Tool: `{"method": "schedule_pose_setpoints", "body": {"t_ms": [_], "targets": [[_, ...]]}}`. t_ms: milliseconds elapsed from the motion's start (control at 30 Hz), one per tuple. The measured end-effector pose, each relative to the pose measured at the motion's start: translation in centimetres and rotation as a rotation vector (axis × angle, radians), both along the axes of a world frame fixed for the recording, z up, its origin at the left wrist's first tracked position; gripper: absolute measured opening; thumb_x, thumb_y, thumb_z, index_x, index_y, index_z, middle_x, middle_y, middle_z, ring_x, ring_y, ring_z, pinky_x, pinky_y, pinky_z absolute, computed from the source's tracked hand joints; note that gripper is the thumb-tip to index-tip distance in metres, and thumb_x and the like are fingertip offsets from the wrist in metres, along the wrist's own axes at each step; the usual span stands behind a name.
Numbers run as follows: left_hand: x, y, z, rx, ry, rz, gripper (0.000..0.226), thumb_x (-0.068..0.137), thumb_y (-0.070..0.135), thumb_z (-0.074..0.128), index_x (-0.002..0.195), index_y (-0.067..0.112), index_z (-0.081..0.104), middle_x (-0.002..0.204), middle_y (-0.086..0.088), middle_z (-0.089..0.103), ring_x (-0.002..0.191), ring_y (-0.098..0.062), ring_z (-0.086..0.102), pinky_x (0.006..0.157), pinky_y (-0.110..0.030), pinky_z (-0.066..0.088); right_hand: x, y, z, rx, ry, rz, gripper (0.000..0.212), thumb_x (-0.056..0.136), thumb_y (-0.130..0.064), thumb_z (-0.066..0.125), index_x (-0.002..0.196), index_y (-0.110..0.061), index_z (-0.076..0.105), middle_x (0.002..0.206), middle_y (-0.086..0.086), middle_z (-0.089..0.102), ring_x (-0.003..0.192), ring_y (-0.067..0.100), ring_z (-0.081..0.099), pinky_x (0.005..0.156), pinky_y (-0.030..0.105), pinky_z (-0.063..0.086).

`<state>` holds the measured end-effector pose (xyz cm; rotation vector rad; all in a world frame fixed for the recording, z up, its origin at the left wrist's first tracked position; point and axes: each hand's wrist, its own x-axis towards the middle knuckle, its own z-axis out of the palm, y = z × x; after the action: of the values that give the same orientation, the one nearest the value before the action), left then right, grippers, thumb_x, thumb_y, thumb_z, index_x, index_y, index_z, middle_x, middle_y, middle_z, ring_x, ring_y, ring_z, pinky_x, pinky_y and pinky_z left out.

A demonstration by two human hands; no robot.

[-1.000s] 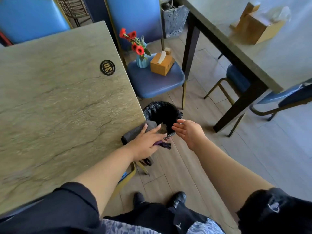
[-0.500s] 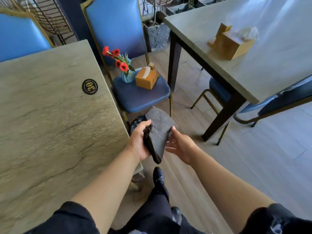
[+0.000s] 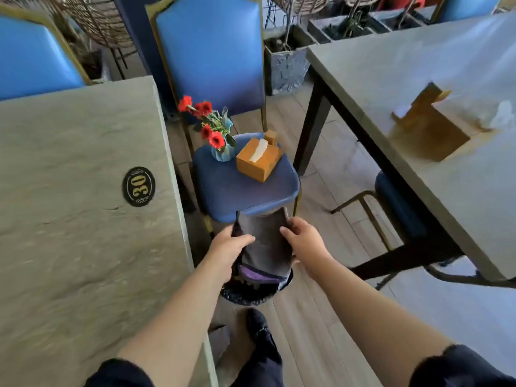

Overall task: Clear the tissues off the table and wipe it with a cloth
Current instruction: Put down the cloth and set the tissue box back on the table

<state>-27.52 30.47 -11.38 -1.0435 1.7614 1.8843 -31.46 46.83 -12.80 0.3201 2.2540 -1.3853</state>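
A dark grey cloth [image 3: 265, 244] with a purple underside is held between both hands, off the table's right edge and above a black-lined bin [image 3: 251, 291]. My left hand [image 3: 227, 251] grips its left side, my right hand [image 3: 305, 244] its right side. The stone-topped table [image 3: 78, 219], with a black oval "30" plate [image 3: 138, 186], lies to the left. No loose tissues show on it.
A blue chair seat [image 3: 240, 191] just beyond the cloth carries a vase of red flowers [image 3: 219, 132] and a wooden tissue box [image 3: 259, 159]. A second table [image 3: 418, 93] with another tissue box [image 3: 427, 132] stands at the right. My shoe [image 3: 259, 325] is on the wooden floor.
The cloth left the table edge under my left hand; both hands now hold it spread over the bin. The view has tilted up and moved closer to the chair.
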Motion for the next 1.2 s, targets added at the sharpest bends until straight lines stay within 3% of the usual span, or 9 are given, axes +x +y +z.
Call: {"method": "schedule_pose_setpoints", "body": {"t_ms": [100, 267, 467, 600, 833, 967, 1033, 1100, 1200], "targets": [[-4.2, -1.2, -1.6, -0.124, -0.019, -0.008, 0.048, 0.080, 0.012, 0.066, 0.127, 0.014, 0.057, 0.124, -0.004, 0.064, 0.107, -0.025, 0.061, 0.098, -0.043, 0.050, -4.9, -1.7, -1.4, 0.074, 0.070, 0.036, 0.021, 0.094, -0.026, 0.056, 0.115, -0.025, 0.061, 0.104, 0.000, 0.065, 0.096, 0.022, 0.061, 0.081, 0.034, 0.050], [-9.8, -3.0, -4.5, -0.331, -0.069, 0.059, 0.044, 0.088, 0.012, 0.057, 0.132, 0.013, 0.051, 0.118, -0.003, 0.059, 0.107, -0.027, 0.058, 0.095, -0.041, 0.050, -11.6, -5.5, -5.3, -0.042, -0.054, 0.013, 0.027, 0.090, -0.013, 0.056, 0.114, -0.023, 0.062, 0.107, 0.001, 0.068, 0.098, 0.024, 0.065, 0.088, 0.044, 0.054], [-15.8, -5.8, -9.5, -0.388, -0.123, 0.139, 0.027, 0.091, 0.011, 0.048, 0.115, 0.016, 0.059, 0.087, 0.000, 0.056, 0.076, -0.019, 0.051, 0.061, -0.028, 0.045, -18.2, -9.5, -10.8, -0.025, -0.070, 0.152, 0.055, 0.085, -0.002, 0.046, 0.133, -0.028, 0.055, 0.123, -0.007, 0.063, 0.110, 0.020, 0.060, 0.089, 0.032, 0.050], [-19.4, -7.4, -13.0, -0.400, -0.157, 0.169, 0.035, 0.092, 0.005, 0.042, 0.122, 0.015, 0.057, 0.104, -0.004, 0.060, 0.092, -0.025, 0.056, 0.088, -0.043, 0.053, -22.2, -11.2, -14.0, 0.016, -0.031, 0.303, 0.060, 0.089, 0.000, 0.045, 0.143, -0.026, 0.043, 0.138, -0.007, 0.054, 0.127, 0.016, 0.051, 0.086, 0.018, 0.037], [-22.8, -9.2, -19.1, -0.456, -0.199, 0.156, 0.043, 0.091, 0.000, 0.041, 0.129, 0.014, 0.056, 0.115, -0.003, 0.061, 0.106, -0.031, 0.058, 0.093, -0.044, 0.050, -26.1, -12.7, -19.7, 0.010, -0.034, 0.453, 0.055, 0.093, -0.007, 0.046, 0.143, -0.030, 0.043, 0.142, 0.000, 0.051, 0.114, 0.019, 0.058, 0.088, 0.026, 0.047], [-23.3, -8.9, -20.1, -0.467, -0.211, 0.133, 0.026, 0.093, 0.011, 0.045, 0.114, 0.014, 0.061, 0.114, -0.012, 0.066, 0.099, -0.033, 0.061, 0.088, -0.045, 0.051, -26.3, -11.8, -19.3, 0.008, -0.042, 0.487, 0.048, 0.096, -0.007, 0.040, 0.137, -0.030, 0.051, 0.087, -0.008, 0.059, 0.064, 0.007, 0.048, 0.057, 0.021, 0.038], [-23.4, -8.6, -19.8, -0.474, -0.248, 0.114, 0.042, 0.096, 0.019, 0.044, 0.138, 0.018, 0.048, 0.136, -0.011, 0.055, 0.115, -0.034, 0.056, 0.098, -0.043, 0.047, -25.7, -10.9, -18.1, -0.051, -0.005, 0.484, 0.045, 0.096, -0.005, 0.040, 0.132, -0.028, 0.057, 0.080, -0.014, 0.052, 0.058, 0.000, 0.040, 0.059, 0.017, 0.037], [-24.1, -7.5, -18.7, -0.569, -0.262, 0.090, 0.058, 0.098, 0.022, 0.043, 0.152, 0.019, 0.023, 0.155, -0.008, 0.031, 0.136, -0.031, 0.039, 0.109, -0.042, 0.038, -25.4, -9.5, -16.4, -0.076, 0.102, 0.429, 0.040, 0.094, -0.003, 0.044, 0.120, -0.024, 0.066, 0.093, -0.010, 0.059, 0.062, -0.003, 0.042, 0.068, 0.019, 0.039], [-25.6, -5.0, -16.9, -0.703, -0.094, 0.053, 0.055, 0.098, 0.017, 0.044, 0.151, 0.017, 0.028, 0.160, 0.000, 0.020, 0.147, -0.018, 0.020, 0.117, -0.035, 0.023, -26.9, -7.6, -14.8, 0.012, 0.298, 0.217, 0.031, 0.089, 0.000, 0.048, 0.099, -0.021, 0.069, 0.099, -0.007, 0.062, 0.072, 0.001, 0.051, 0.070, 0.019, 0.040]]}}
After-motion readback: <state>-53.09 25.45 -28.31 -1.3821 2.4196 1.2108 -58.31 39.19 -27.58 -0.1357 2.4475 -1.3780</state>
